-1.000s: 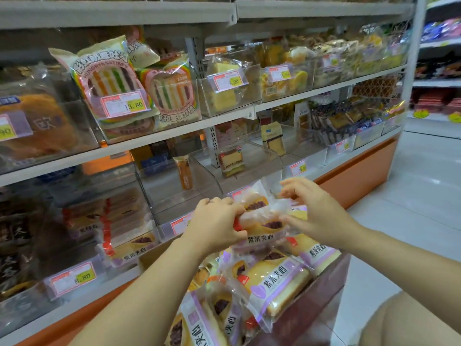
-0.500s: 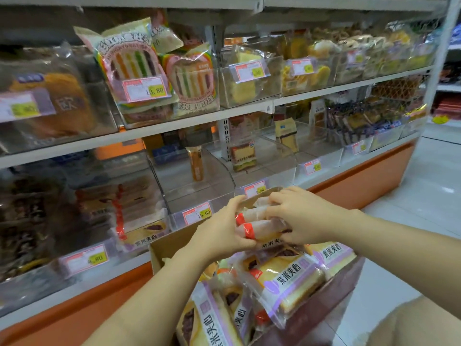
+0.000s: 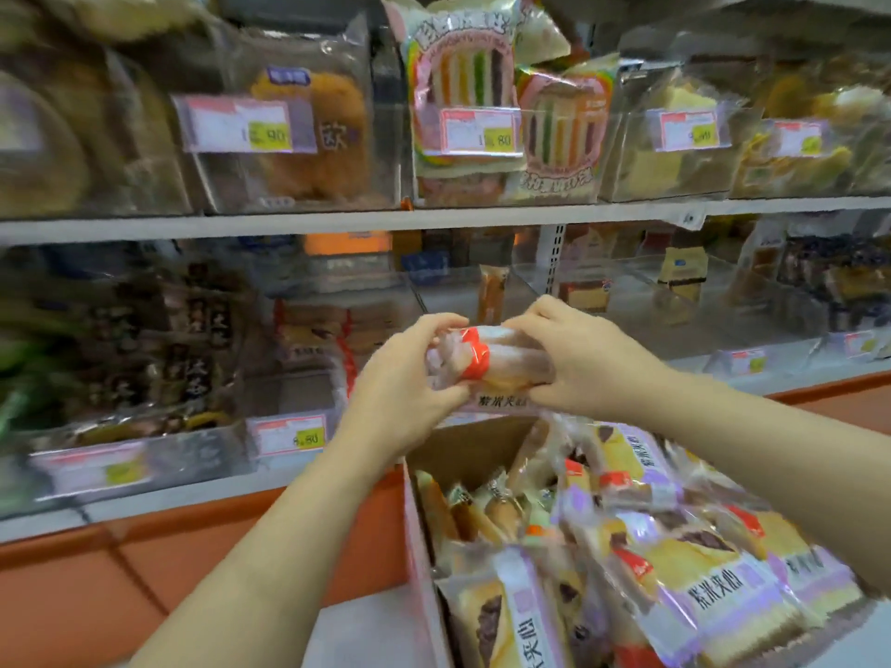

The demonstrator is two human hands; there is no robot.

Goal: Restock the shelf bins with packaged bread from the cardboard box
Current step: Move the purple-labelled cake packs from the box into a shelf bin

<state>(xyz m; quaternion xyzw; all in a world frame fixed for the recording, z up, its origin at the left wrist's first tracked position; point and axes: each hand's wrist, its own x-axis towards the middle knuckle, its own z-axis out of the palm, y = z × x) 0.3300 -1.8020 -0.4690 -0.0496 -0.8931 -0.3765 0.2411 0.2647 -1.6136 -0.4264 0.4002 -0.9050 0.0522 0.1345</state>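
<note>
I note the shelf (image 3: 337, 224) across the far side, its clear bins (image 3: 217, 441) holding assorted bread, and the open cardboard box (image 3: 420, 547) at near right, packed with purple-labelled bread packets (image 3: 699, 585). Above the box's far edge, before the lower bins, is a stack of red-banded bread packets (image 3: 487, 359). The left hand (image 3: 405, 378) is curled round its left end and the right hand (image 3: 583, 354) grips its right end.

Red band on the clear held bread pack (image 3: 501, 359). Purple-and-white labels, yellow crumb, dark filling on the bread packages (image 3: 713, 585) in the brown cardboard box (image 3: 463, 450). Rainbow stripes on the cake packet (image 3: 463, 74); orange shelf base (image 3: 144, 571).
</note>
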